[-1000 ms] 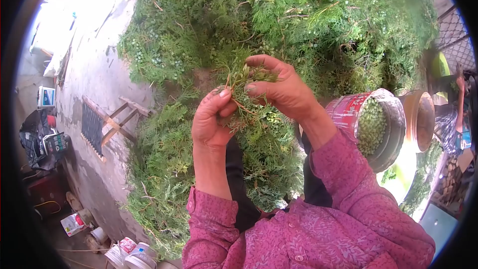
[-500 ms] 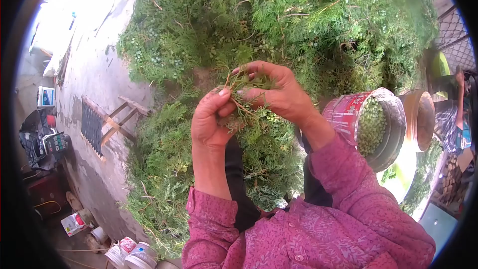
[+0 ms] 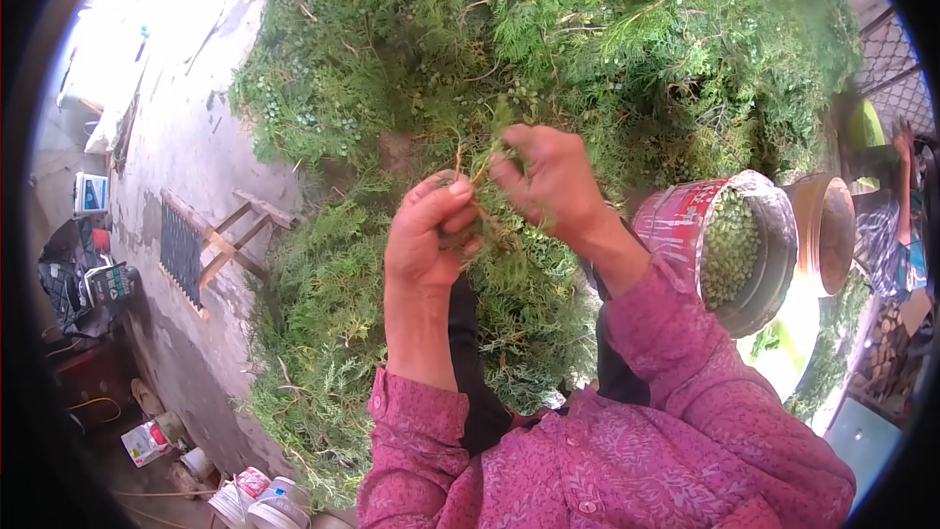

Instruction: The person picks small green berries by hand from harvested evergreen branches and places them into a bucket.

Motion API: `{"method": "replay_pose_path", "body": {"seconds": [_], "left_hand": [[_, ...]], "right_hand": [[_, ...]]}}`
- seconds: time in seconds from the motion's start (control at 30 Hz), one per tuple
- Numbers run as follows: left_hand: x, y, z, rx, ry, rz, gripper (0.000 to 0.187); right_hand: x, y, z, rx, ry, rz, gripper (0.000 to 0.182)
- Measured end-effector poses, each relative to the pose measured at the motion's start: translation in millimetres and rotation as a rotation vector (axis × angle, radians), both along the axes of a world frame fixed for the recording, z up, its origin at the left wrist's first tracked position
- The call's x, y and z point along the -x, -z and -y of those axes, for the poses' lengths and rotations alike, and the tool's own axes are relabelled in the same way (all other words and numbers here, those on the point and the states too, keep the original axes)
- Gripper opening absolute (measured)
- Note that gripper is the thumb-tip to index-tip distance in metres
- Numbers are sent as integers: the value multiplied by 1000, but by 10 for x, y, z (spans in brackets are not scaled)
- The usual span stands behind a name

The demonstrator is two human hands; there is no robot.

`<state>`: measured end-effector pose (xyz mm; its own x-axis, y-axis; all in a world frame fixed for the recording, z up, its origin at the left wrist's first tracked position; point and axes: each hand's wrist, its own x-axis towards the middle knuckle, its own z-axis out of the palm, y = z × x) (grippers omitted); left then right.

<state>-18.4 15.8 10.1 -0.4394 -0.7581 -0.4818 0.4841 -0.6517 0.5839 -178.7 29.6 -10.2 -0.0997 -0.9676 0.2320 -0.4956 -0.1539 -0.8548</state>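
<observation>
My left hand (image 3: 426,230) is closed, pinching the thin brown stem of a cypress sprig (image 3: 478,174) between thumb and fingers. Just right of it is my right hand (image 3: 560,181), blurred by motion, its fingers curled beside the sprig's green tips. What lies between those fingers, if anything, is too smeared to make out. Beneath and beyond both hands spreads a big heap of cypress branches (image 3: 392,69) bearing pale green cones. To the right, a red and white bucket (image 3: 676,220) leans with its mouth turned my way, partly filled with small green cones (image 3: 729,250).
Behind the bucket stands a tan tub (image 3: 827,235). A wooden frame (image 3: 223,245) with a dark panel lies on the concrete floor (image 3: 196,137) at left. White pails (image 3: 274,504) sit at lower left. Another person's arm (image 3: 903,176) shows at the far right edge.
My right hand has pulled back slightly to the right of the left hand, and its fingers have curled in. My left hand has shifted a little right, keeping the sprig.
</observation>
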Motion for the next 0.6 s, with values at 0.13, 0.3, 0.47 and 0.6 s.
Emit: {"method": "replay_pose_path", "body": {"seconds": [0.13, 0.3, 0.47, 0.6], "left_hand": [[-167, 104, 41, 64, -5, -134, 5], [-196, 214, 65, 59, 48, -244, 24], [-111, 68, 21, 14, -3, -188, 16], [-128, 86, 15, 22, 20, -232, 16]], "right_hand": [[241, -91, 81, -293, 70, 528, 13], [71, -161, 19, -551, -223, 1050, 21], [-37, -168, 9, -554, -311, 1059, 26], [-5, -153, 3, -552, -345, 1034, 24]]}}
